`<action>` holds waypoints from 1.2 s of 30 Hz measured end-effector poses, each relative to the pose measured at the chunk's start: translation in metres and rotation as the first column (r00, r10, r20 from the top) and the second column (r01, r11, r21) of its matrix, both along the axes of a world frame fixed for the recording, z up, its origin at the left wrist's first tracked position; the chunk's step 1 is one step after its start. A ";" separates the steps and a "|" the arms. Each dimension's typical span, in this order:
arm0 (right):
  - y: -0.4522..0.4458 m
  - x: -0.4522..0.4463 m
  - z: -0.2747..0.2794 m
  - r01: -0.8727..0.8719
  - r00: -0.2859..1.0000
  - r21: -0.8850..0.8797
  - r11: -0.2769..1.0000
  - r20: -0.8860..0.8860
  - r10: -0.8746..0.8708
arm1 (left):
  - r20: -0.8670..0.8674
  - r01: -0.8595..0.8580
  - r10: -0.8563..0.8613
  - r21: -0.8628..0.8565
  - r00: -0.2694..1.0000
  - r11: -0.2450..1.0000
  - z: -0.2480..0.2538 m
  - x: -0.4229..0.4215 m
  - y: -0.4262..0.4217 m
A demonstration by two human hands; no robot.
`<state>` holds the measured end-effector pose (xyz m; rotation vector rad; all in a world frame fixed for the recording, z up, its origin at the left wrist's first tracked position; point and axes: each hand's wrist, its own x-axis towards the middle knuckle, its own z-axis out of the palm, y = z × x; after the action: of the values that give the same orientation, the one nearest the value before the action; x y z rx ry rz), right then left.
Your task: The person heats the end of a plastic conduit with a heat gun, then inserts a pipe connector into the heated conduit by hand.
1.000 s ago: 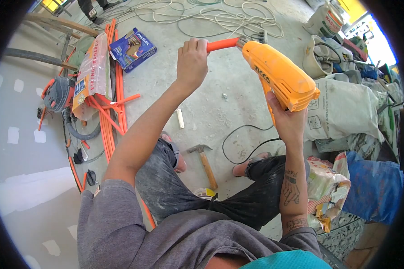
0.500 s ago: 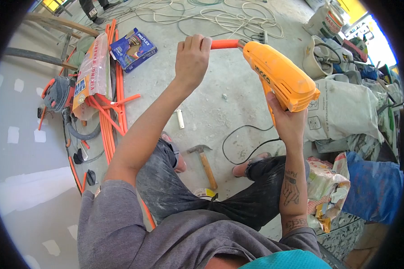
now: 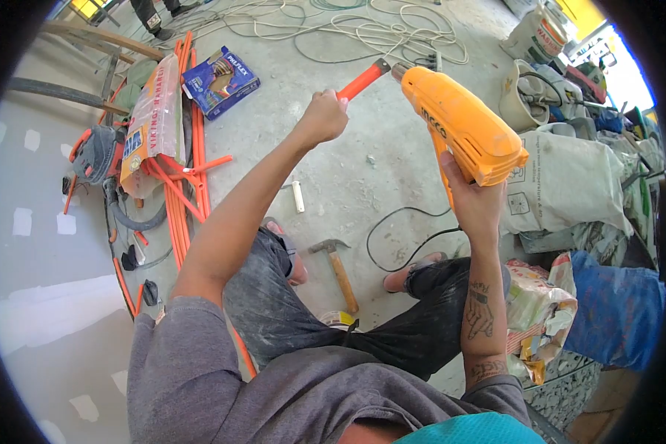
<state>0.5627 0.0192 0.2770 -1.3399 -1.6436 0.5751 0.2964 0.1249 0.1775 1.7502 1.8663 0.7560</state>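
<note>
My left hand [image 3: 323, 117] is closed round a short orange pipe [image 3: 362, 81], which slants up to the right. Its far end looks dark and lies close to the metal nozzle of a yellow heat gun [image 3: 462, 126], with a small gap between them. My right hand [image 3: 472, 191] grips the heat gun by its handle, and the nozzle points up and left. A black cord [image 3: 377, 229] runs from the handle down onto the floor. Below my hands, a hammer [image 3: 340, 277] with a wooden handle lies between my feet, near a small white tube [image 3: 297, 197].
Long orange pipes [image 3: 181, 214] lie at the left beside a printed sack [image 3: 155, 118] and a blue box [image 3: 220, 81]. Cables [image 3: 392, 29] sprawl at the back. Buckets [image 3: 522, 96], a white sack [image 3: 570, 177] and a blue bag [image 3: 614, 307] crowd the right. Another person's legs [image 3: 152, 15] stand far back.
My left hand has lowered and turned, so the pipe has gone from level to slanting. Its dark end now shows, clear of the nozzle. The heat gun has hardly moved.
</note>
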 end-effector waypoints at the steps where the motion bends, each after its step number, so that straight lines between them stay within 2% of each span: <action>1: 0.000 -0.001 0.000 -0.003 1.000 -0.009 1.000 0.009 0.003 | 0.001 0.000 0.000 0.000 1.000 1.000 0.001 0.001 -0.002; 3: 0.000 -0.001 -0.001 -0.004 1.000 -0.017 1.000 -0.005 0.004 | 0.138 -0.019 0.031 -0.084 0.990 0.996 0.004 0.004 -0.007; 4: 0.001 -0.002 -0.002 -0.005 1.000 -0.025 1.000 -0.022 0.005 | 0.139 -0.020 0.032 -0.084 0.990 0.996 0.006 0.004 -0.009; 6: 0.001 -0.002 -0.002 -0.012 1.000 -0.020 1.000 -0.017 0.012 | 0.051 0.011 -0.012 0.021 0.999 1.000 0.008 0.004 -0.011; 8: 0.001 -0.002 -0.002 -0.018 1.000 -0.015 1.000 -0.013 0.018 | 0.056 -0.002 0.000 0.039 0.998 0.999 0.008 0.005 -0.011; 10: 0.001 -0.002 -0.003 0.006 1.000 -0.091 0.996 -0.019 -0.008 | 0.059 -0.015 0.011 0.057 0.998 0.998 0.001 0.008 -0.008; 12: 0.002 -0.002 -0.004 0.008 0.999 -0.111 0.994 -0.031 -0.012 | 0.074 -0.017 0.004 0.174 0.997 0.985 -0.008 0.013 -0.001; 13: 0.002 -0.002 -0.005 0.012 0.999 -0.131 0.991 -0.042 -0.018 | 0.074 -0.017 0.004 0.174 0.997 0.985 -0.010 0.016 -0.002; 16: 0.003 -0.002 -0.005 0.006 0.999 -0.120 0.993 -0.048 -0.012 | 0.157 -0.030 0.008 0.136 0.988 0.990 -0.006 0.026 -0.010; 18: 0.002 -0.003 -0.006 0.006 0.996 -0.114 0.993 -0.092 -0.017 | 0.355 0.032 -0.009 -0.059 0.935 0.998 0.000 0.028 -0.015; 20: 0.001 -0.004 -0.006 0.003 0.991 -0.110 0.994 -0.136 -0.018 | 0.334 0.016 -0.005 -0.031 0.943 0.999 -0.006 0.031 -0.013; 30: 0.001 -0.001 -0.007 0.011 0.997 -0.103 0.995 -0.073 -0.019 | 0.258 -0.024 0.006 0.063 0.966 0.998 -0.006 0.029 -0.012; 36: 0.001 0.000 -0.007 -0.001 0.998 -0.087 0.996 -0.066 -0.005 | 0.271 -0.039 0.030 0.027 0.962 0.999 0.008 0.028 -0.014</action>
<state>0.5623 0.0207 0.2698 -1.3709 -1.5794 0.6893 0.3243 0.1109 0.1850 1.5477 1.7115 0.9900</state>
